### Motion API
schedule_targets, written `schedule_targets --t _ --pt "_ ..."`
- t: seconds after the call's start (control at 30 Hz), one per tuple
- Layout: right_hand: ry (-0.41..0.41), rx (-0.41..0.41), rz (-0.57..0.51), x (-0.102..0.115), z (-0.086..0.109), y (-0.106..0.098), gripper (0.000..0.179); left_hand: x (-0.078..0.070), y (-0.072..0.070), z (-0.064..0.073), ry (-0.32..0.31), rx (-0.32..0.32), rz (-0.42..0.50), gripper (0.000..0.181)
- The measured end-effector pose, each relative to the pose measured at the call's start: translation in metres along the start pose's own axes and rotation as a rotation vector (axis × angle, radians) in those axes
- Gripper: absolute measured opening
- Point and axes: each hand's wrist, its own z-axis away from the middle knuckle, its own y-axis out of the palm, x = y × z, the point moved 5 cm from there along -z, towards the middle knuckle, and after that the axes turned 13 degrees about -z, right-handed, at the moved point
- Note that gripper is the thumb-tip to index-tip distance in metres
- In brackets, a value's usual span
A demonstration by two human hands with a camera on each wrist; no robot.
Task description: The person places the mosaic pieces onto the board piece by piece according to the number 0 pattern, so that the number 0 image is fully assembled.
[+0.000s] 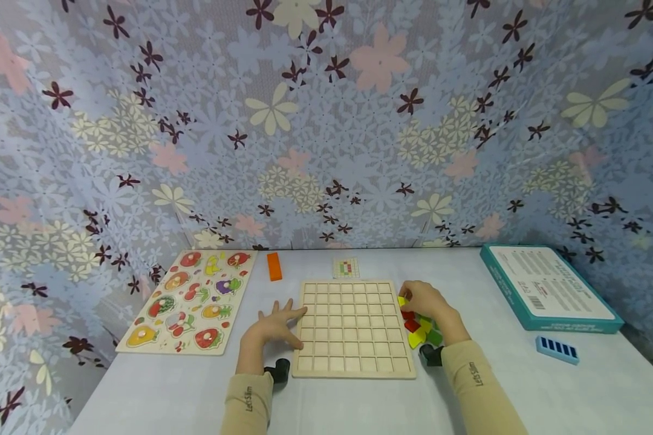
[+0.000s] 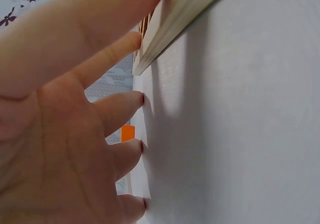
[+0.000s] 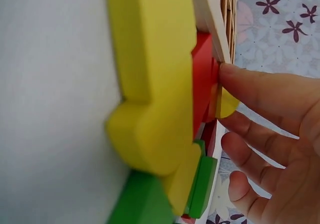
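A square wooden grid board (image 1: 354, 329) lies in the middle of the white table. My left hand (image 1: 274, 324) is spread at its left edge, thumb and index finger touching the board. In the left wrist view, the other fingertips (image 2: 135, 97) rest on the table. Just past the board's right edge, my right hand (image 1: 427, 300) pinches a yellow piece (image 3: 229, 103) between thumb and index finger, its remaining fingers loosely bent. Below that hand lies a pile of red (image 1: 412, 326), yellow (image 1: 416, 338) and green (image 1: 434, 337) wooden pieces, some overlapping, close against the board.
A fruit puzzle board (image 1: 187, 302) lies at the left, with an orange block (image 1: 274, 266) beside it. Behind the grid is a small pattern card (image 1: 346, 267). A teal box (image 1: 549, 290) and a blue slotted piece (image 1: 557, 350) are at the right. Flowered cloth (image 1: 326, 121) hangs behind.
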Motion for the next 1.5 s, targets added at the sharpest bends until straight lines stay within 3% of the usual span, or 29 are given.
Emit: schedule_targets --t 0.57,0.83,1.1,1.3,1.5 --pt "-0.065 0.009 -0.152 0.0 0.007 0.007 0.011 0.003 0.007 -0.001 -0.014 0.016 0.01 0.082" --pt "-0.041 -0.009 -0.208 0.002 0.005 0.007 0.011 0.002 0.007 -0.001 -0.008 0.016 0.013 0.082" --pt "-0.144 -0.061 -0.244 0.018 0.006 0.004 0.012 0.0 0.005 0.0 -0.001 0.017 0.01 0.082" --pt "-0.16 -0.055 -0.275 0.028 0.004 0.007 0.018 -0.001 0.002 0.001 -0.001 0.018 0.003 0.082" --pt "-0.26 -0.048 -0.308 0.04 0.006 0.009 0.024 -0.001 0.001 -0.001 -0.007 0.021 -0.003 0.082"
